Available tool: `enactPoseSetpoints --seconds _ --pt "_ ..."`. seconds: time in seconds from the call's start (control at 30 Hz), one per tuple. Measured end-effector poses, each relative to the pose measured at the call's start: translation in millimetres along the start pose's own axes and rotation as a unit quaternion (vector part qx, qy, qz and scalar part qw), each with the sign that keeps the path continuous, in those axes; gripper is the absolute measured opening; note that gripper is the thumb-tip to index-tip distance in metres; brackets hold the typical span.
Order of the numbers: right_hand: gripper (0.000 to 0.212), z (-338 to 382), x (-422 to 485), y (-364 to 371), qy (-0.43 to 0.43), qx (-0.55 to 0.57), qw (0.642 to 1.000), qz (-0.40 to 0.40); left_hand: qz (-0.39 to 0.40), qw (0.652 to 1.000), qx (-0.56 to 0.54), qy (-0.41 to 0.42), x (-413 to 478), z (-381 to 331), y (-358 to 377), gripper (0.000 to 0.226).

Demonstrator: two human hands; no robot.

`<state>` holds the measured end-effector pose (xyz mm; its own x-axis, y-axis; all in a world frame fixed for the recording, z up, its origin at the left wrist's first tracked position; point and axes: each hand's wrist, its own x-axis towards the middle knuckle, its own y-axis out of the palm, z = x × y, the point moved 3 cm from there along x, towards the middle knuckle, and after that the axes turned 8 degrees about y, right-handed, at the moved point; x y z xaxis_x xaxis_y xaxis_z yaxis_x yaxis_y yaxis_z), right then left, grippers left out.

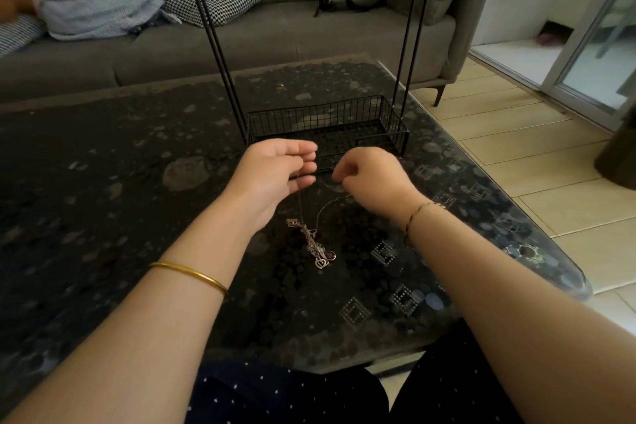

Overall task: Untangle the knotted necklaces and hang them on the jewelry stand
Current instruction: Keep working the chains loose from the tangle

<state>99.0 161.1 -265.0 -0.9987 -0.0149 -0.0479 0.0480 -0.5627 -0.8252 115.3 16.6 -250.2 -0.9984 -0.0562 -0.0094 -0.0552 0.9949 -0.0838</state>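
Two thin chains rise from the knotted necklaces (311,244) lying on the surface (103,182) before the jewelry stand (327,127). My right grip (370,179) pinches one strand; left grip (275,175) fingers spread, strand seemingly draped across. Light, limp, snag-prone; take strands near knot.

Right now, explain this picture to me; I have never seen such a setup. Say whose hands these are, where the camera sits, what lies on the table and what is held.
No machine here: a person works with bare hands. The single picture comes from a camera on their head, looking down. The right hand pinches a thin strand of the necklaces; another strand seems draped on the left hand, whose fingers are nearly straight. The knotted part, with pendants, lies on the dark table. Behind it is the black wire stand, its top out of view.
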Motion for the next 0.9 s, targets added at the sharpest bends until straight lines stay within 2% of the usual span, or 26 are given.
enactPoseSetpoints --seconds 0.07,0.13,0.23,0.3,0.43,0.53,0.63,0.77,0.9 --pt "0.022 11.2 -7.1 9.6 -0.03 0.079 0.991 0.101 0.007 0.998 -0.065 -0.001 -0.6 -4.4 2.4 0.031" --pt "0.02 16.0 -12.8 21.7 -0.036 0.098 0.977 0.188 0.016 0.994 -0.112 0.005 -1.7 -8.6 4.6 0.032" --pt "0.017 16.5 -15.3 27.5 -0.061 0.093 0.969 0.221 0.019 0.989 -0.145 0.013 -2.4 -11.5 5.7 0.032" --pt "0.018 15.5 -13.6 25.0 -0.056 0.12 0.966 0.224 0.019 0.991 -0.133 0.014 -1.2 -10.4 4.2 0.033" --pt "0.028 14.6 -11.6 16.1 -0.01 0.236 0.948 0.212 0.02 0.999 -0.017 -0.031 1.4 0.4 -0.2 0.031" --pt "0.029 13.7 -9.7 8.2 0.005 0.305 0.936 0.174 0.035 0.991 0.09 -0.096 1.0 12.7 -0.4 0.025" --pt "0.028 13.4 -8.8 3.9 0.023 0.375 0.914 0.152 0.064 0.978 0.157 -0.124 -1.4 16.4 0.3 0.016" --pt "0.026 14.8 -9.4 0.2 0.025 0.441 0.887 0.135 0.166 0.955 0.217 -0.117 -7.8 18.8 5.6 0.019" --pt "0.024 17.0 -10.8 -7.0 0.017 0.49 0.864 0.113 0.199 0.946 0.242 -0.082 -9.1 19.8 8.8 0.011"
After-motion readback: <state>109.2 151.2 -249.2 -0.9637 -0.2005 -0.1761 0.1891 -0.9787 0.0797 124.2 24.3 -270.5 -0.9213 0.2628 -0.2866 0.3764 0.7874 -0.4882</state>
